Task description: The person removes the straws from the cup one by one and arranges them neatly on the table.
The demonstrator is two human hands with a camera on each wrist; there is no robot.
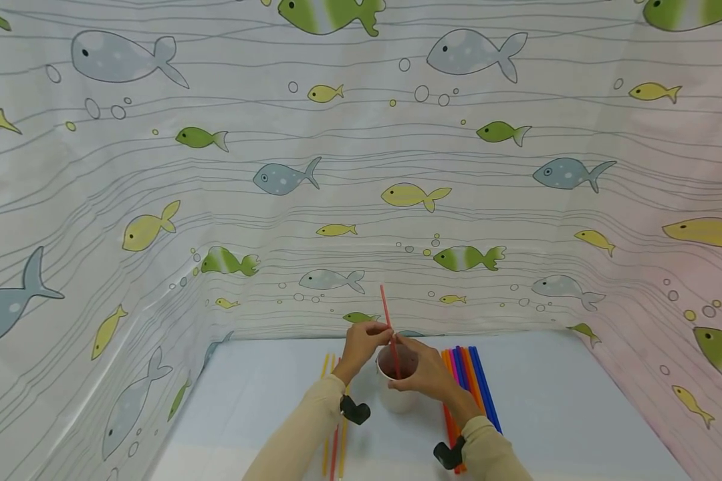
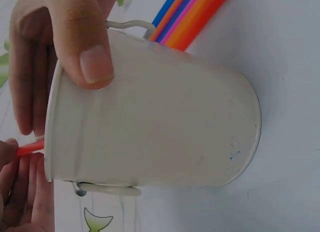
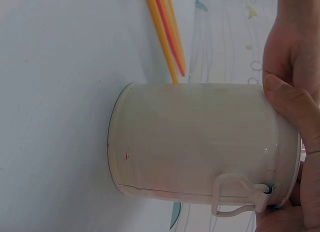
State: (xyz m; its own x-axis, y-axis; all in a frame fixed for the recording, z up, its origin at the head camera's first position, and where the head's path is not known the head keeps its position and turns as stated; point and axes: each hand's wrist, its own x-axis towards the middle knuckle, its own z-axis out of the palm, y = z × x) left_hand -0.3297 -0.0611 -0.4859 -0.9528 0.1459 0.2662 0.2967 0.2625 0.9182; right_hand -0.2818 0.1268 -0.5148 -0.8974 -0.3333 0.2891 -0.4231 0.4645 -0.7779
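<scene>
A white metal bucket (image 1: 399, 399) stands upright on the table, its inside brownish. My right hand (image 1: 428, 373) grips the bucket at its rim, with the thumb (image 2: 95, 64) pressed against the outer wall. Over the far left of the rim, my left hand (image 1: 362, 346) pinches a thin red straw (image 1: 386, 306). The straw leans slightly, its lower part inside the bucket and its top rising above both hands. Small wire loops (image 3: 235, 192) sit on the bucket's sides. The straw's lower tip is hard to make out.
Left of the bucket lie several thin yellow straws (image 1: 326, 369) and a red straw (image 1: 334, 454), partly under the left arm. On the right is a row of thicker orange, pink, red and blue sticks (image 1: 481, 384). A fish-print curtain (image 1: 361, 133) surrounds the white table (image 1: 553, 401).
</scene>
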